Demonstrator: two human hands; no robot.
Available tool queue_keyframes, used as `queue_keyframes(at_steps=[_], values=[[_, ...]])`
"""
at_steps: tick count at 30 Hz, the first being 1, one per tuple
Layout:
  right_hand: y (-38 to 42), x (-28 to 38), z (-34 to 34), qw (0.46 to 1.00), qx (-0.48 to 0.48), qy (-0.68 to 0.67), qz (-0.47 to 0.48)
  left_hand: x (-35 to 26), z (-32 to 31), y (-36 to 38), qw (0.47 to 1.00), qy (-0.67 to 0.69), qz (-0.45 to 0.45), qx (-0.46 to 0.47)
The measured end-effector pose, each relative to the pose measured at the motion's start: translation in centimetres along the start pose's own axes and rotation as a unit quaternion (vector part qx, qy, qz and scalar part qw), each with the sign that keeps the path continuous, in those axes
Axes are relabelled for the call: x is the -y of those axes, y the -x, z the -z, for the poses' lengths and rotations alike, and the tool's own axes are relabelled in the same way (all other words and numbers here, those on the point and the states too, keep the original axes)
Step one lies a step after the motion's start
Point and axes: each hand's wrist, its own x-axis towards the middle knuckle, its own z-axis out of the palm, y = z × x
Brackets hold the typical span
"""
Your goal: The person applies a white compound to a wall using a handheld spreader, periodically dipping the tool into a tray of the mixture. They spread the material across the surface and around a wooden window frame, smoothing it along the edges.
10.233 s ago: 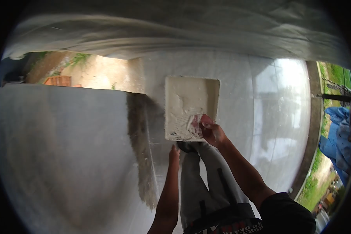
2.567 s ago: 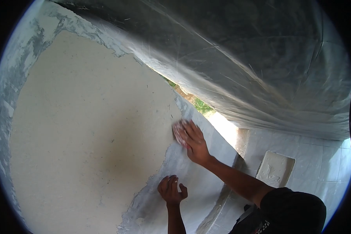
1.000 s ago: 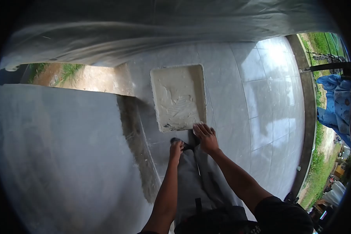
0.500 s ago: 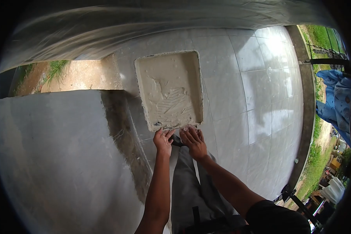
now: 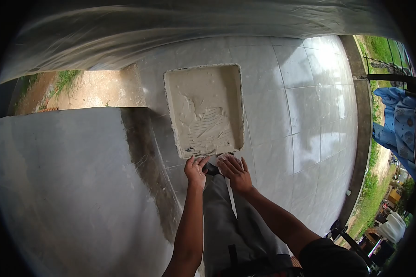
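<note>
A shallow rectangular tray (image 5: pixel 171 121) lies before me, with beige, paste-like compound (image 5: pixel 203 99) spread inside and ridged marks toward its near half. My left hand (image 5: pixel 196 172) is at the near rim, fingers closed against the tray's edge. Just right of it, my right hand (image 5: pixel 237 175) is bent over by the tray's near right corner. Whitish, smeared material (image 5: pixel 226 162) shows at its fingers; I cannot tell whether this is a coating or a held piece. Between the hands, a dark shoe (image 5: pixel 211 169) shows below the tray.
Large grey tiles (image 5: pixel 272 138) cover the floor. A grey rendered wall or slab (image 5: pixel 69 171) stands at left, with a dark strip along its edge. Plastic-like sheeting (image 5: pixel 194 18) spans the top. Blue patterned cloth (image 5: pixel 397 120) hangs at right, past the floor's raised edge (image 5: pixel 365 106).
The tray and my left hand have shifted slightly right and toward me in view. My right hand has drawn back a little from the rim, and more whitish material shows at its fingers.
</note>
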Motion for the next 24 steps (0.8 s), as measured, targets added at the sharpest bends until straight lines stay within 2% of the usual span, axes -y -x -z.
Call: queue_keyframes(at_steps=[2,4,7,8,10,13,14,18,21,23,24], values=[[-1.8,0.4,1.4,0.999,-0.011,-0.031,-0.012,-0.1,-0.1,0.2,1.0,-0.015,-0.012,0.022],[-5.8,0.0,2.7,0.996,-0.082,0.031,0.012,0.2,0.0,0.1,1.0,-0.003,-0.016,0.015],[-11.8,-0.6,3.6,0.99,-0.136,0.033,0.031,0.3,-0.2,0.1,1.0,0.006,-0.015,0.008],[-12.9,-0.6,3.8,0.99,-0.136,0.034,0.032,0.3,-0.2,0.1,1.0,0.006,-0.009,0.005],[-14.4,-0.4,3.9,0.986,-0.111,0.114,-0.039,0.0,-0.4,0.3,1.0,0.008,-0.007,0.008],[-15.3,-0.2,2.6,0.975,-0.07,0.192,-0.087,-0.1,-0.4,0.2,1.0,0.018,-0.005,0.011],[-15.2,0.1,1.6,0.966,-0.075,0.24,-0.069,0.0,-0.3,0.2,1.0,0.024,-0.004,0.01],[-13.4,3.2,0.5,0.981,0.006,0.189,-0.046,-0.1,-0.2,0.3,0.999,0.023,-0.002,0.026],[-15.3,2.9,2.0,0.984,-0.035,0.165,-0.059,-0.3,-0.2,0.7,1.0,0.013,-0.002,0.018],[-15.6,2.9,1.8,0.985,-0.046,0.149,-0.08,-0.4,-0.1,0.9,0.999,0.013,0.002,0.048],[-15.1,2.9,0.9,0.981,-0.065,0.177,-0.035,-0.4,0.1,0.7,0.999,0.011,0.0,0.049]])
